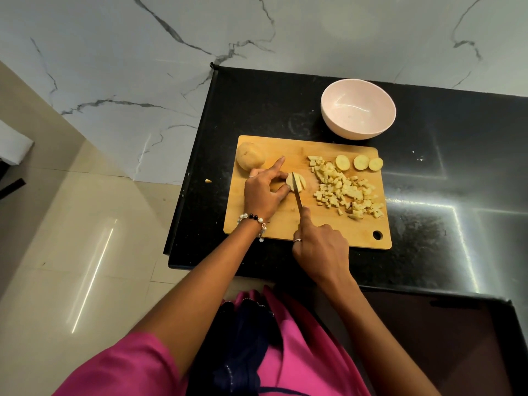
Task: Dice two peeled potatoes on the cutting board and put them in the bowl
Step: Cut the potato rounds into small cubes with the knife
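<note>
A wooden cutting board (268, 224) lies on the black counter. My left hand (264, 190) pinches a round potato slice (300, 182) cut into strips, its index finger pointing away. My right hand (320, 247) grips a knife (297, 195) whose blade stands in that slice. A whole peeled potato (251, 159) sits at the board's far left corner. A heap of potato dice (347, 190) covers the board's right side, with three round slices (359, 162) behind it. The empty pale pink bowl (358, 110) stands beyond the board.
The black granite counter (445, 172) ends just left of the board, with a drop to the tiled floor (85, 238). One small potato scrap (208, 180) lies on the counter by that edge. A marble wall rises behind.
</note>
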{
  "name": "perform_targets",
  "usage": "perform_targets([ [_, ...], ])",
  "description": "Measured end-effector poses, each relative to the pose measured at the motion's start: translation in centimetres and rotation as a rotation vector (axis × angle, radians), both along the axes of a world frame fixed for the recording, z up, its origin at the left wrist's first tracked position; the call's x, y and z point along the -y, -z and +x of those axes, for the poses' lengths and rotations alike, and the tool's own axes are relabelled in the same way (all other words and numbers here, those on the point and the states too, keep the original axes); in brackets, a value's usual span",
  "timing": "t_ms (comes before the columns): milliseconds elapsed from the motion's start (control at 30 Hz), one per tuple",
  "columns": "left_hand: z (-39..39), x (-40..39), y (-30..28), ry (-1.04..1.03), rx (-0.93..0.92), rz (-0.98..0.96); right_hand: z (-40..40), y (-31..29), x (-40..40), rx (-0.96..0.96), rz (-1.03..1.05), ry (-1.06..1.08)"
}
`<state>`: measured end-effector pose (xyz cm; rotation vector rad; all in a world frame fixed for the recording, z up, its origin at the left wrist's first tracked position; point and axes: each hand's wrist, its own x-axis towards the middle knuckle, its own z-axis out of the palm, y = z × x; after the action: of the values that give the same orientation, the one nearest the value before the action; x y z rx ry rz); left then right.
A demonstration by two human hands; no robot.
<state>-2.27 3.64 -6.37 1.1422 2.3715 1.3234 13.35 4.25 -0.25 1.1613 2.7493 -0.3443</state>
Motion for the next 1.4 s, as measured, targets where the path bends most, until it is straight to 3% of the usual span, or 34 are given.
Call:
perform_targets([
  [633, -0.1, -0.1, 0.1, -0.044, -0.029, 0.043, -3.6, 1.5, -1.8, -0.063, 0.063, -0.025],
  [967, 0.3, 0.0, -0.4, -0.061, 0.014, 0.022, -0.9, -0.9, -0.4, -0.024, -0.044, -0.067],
  [1167, 0.2, 0.1, -0.5, -0.048, 0.026, 0.000, -0.3, -3.2, -2.0, -0.128, -0.182, -0.019],
  [1400, 1.7, -0.1, -0.8, -0.115, -0.038, -0.072, 0.5, -3.7, -3.6, -0.322, -0.160, 0.101],
])
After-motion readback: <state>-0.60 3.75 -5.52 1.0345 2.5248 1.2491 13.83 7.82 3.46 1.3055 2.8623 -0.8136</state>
